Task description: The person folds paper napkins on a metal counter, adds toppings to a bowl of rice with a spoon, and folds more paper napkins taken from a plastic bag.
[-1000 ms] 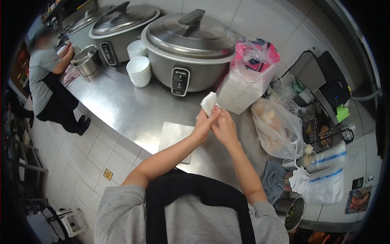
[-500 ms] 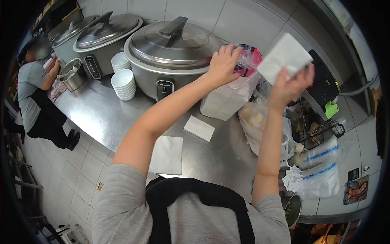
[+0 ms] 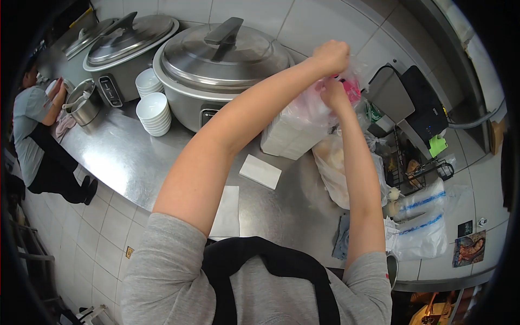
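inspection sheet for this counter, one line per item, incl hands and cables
surface: steel counter, glare at the left, faint smudges
job's things: folded white napkin lying flat; larger white paper sheet, partly behind the left arm; plastic bag holding a white stack
clutter: second plastic bag, crumpled cloth, wire basket at the right
hands: left hand closed on the bag's top; right hand at it too, fingers partly hidden
cables: black cord by the printer; grey cable at the wall; ends unclear
surroundings: lidded rice cookers, nearest; stacked bowls; co-worker at far left
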